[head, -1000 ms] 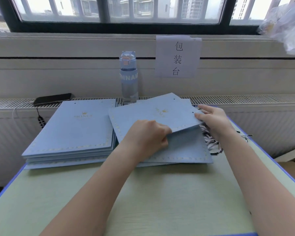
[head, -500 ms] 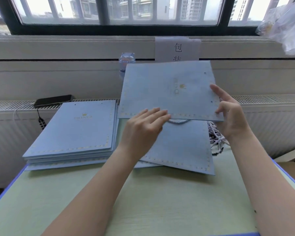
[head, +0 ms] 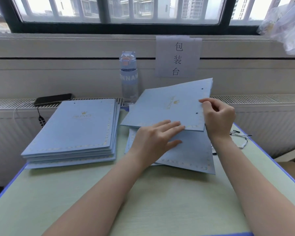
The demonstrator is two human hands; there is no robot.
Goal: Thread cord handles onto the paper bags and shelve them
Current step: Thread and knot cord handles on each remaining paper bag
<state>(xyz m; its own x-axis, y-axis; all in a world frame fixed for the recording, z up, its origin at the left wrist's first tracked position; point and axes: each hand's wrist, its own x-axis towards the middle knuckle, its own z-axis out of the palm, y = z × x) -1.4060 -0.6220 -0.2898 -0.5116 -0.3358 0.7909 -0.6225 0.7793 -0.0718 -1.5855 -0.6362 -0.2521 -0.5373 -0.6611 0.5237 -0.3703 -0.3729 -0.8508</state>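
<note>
A flat light-blue paper bag with a gold crown logo and two punched holes is tilted above a small pile of like bags. My right hand pinches its right edge near the holes, thumb on top. My left hand lies with straight fingers under the bag's lower edge, resting on the pile. Black-and-white cord handles lie on the table right of my right wrist, partly hidden. A taller stack of flat blue bags sits at the left.
A clear water bottle stands behind the bags on the radiator ledge. A black phone lies on the ledge at left, cable hanging. A paper sign is stuck on the wall. The green table has blue edges.
The held bag came down from upright in front of the sign to a low tilt over the pile, turned so its holes face right. My left hand moved under its lower edge.
</note>
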